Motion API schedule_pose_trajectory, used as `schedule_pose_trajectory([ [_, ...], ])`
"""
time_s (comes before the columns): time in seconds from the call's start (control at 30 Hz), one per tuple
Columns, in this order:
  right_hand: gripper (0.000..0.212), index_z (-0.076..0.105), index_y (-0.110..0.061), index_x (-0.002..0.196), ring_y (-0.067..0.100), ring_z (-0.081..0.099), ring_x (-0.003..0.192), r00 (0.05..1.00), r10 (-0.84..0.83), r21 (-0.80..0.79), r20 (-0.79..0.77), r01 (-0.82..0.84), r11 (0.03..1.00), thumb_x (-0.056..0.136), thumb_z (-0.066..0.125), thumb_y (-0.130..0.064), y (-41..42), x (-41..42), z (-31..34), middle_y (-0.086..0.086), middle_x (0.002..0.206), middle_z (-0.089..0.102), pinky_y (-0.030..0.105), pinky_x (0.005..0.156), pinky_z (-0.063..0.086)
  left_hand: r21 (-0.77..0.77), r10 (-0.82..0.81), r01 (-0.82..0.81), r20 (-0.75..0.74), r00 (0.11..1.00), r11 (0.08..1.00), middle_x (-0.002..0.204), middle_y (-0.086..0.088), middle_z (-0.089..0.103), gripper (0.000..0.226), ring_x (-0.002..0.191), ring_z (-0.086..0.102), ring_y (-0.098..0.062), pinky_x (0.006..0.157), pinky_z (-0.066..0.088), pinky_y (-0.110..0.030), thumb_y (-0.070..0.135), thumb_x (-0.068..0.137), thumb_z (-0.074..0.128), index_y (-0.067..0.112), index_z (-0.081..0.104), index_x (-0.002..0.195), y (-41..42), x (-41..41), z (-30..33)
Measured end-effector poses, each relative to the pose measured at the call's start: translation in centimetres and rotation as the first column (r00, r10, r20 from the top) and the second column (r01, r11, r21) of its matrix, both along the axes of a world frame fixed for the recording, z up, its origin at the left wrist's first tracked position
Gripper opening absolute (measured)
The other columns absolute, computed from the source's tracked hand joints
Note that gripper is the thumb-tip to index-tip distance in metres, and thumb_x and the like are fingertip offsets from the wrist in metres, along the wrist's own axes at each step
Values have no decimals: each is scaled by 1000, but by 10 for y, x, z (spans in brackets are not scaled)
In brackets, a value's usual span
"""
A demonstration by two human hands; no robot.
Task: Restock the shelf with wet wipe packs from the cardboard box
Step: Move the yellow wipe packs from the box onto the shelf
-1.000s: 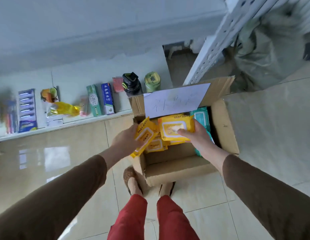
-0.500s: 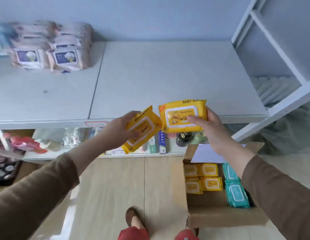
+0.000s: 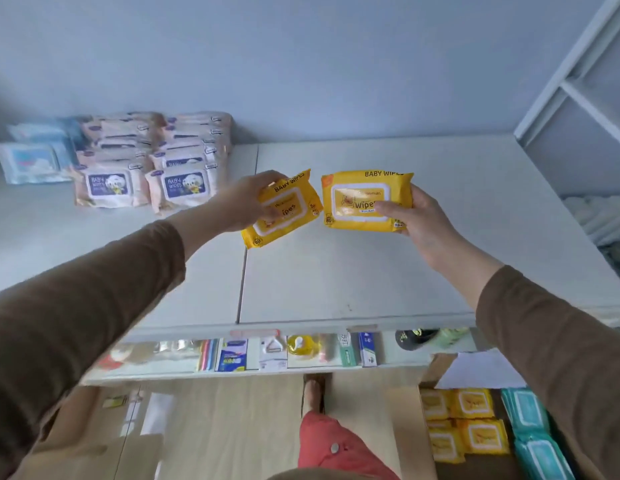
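Yellow plastic wet wipe packs, one pinched in each hand's fingers (left hand [image 3: 244,199], right hand [image 3: 421,220]), hover label-up over the white shelf [image 3: 336,271], ready to be laid at twelve o'clock.

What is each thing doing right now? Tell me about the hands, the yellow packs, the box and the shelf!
Left hand: grips a pack, above the shelf.
Right hand: grips the other pack.
Left yellow pack: held up, tilted, lid closed.
Right yellow pack: held up, nearly level, lid closed.
Cardboard box: open, on the floor, yellow and teal packs inside.
Shelf: bare below the hands.
Pink packs: stacked at back left.
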State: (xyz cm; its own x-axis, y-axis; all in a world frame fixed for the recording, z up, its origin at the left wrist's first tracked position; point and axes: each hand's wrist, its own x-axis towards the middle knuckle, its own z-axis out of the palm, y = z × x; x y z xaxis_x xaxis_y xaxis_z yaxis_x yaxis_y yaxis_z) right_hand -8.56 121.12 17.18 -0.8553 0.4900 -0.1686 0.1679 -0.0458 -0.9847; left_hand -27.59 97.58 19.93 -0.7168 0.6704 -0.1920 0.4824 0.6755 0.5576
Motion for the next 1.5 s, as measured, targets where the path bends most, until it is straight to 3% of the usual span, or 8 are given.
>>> schedule_pose_trajectory([
  [0.3,36,66,-25,115,9,72,93,999,17,45,38,-19,999,85,75,-9,69,-152,-23,-5,108,75,24,79,55,-67,28,-34,-101,994,997,111,0,61,52,101,57,-28,86,52,-42,33,76,75,38,52,123,61,-160,-15],
  [0.5,34,65,-23,114,9,69,93,999,-10,45,54,7,999,85,75,-9,95,-229,-41,-6,106,73,22,75,51,-90,1,-10,-100,995,996,109,-1,58,47,94,54,-25,71,44,-33,20,86,70,32,51,127,81,-226,-33],
  [0.73,32,66,-20,114,15,69,99,998,-7,39,57,5,999,86,75,-9,112,-289,-67,-1,110,73,26,82,52,-180,-65,35,-161,985,983,125,-4,59,53,106,55,-30,84,48,-37,23,86,69,33,47,133,98,-278,-47],
  [0.93,33,65,-11,119,12,70,98,991,-109,52,80,105,993,87,74,-11,117,-305,-92,2,112,73,23,80,51,-187,-186,129,-329,926,974,134,-3,54,64,125,48,-28,96,47,-45,24,84,72,29,41,140,99,-291,-55],
  [1.03,41,63,-13,120,15,70,103,990,-113,74,81,107,991,82,80,-15,120,-305,-97,2,114,73,30,87,55,-151,-206,150,-502,840,977,134,-3,50,67,122,45,-29,89,49,-47,24,78,77,22,44,137,96,-286,-63],
  [1.3,30,63,-20,105,14,69,92,973,-228,286,41,207,935,80,76,-29,105,-312,-98,-6,98,73,43,87,56,-209,-208,91,-648,733,974,120,-6,51,68,108,45,-33,84,48,-48,20,73,81,25,51,133,98,-280,-77],
  [1.4,40,55,-13,107,19,66,91,952,-289,332,103,241,912,79,79,-28,103,-311,-95,-1,96,67,31,75,53,-210,-175,45,-656,734,977,120,-6,52,68,107,47,-33,82,49,-48,18,73,80,24,48,132,101,-270,-76],
  [1.5,62,50,-11,125,23,57,111,921,-371,435,117,288,853,74,82,-29,103,-301,-90,5,118,60,36,92,48,-176,-136,26,-648,749,984,124,-6,51,66,112,46,-33,84,48,-48,19,73,79,21,47,130,105,-256,-67],
])
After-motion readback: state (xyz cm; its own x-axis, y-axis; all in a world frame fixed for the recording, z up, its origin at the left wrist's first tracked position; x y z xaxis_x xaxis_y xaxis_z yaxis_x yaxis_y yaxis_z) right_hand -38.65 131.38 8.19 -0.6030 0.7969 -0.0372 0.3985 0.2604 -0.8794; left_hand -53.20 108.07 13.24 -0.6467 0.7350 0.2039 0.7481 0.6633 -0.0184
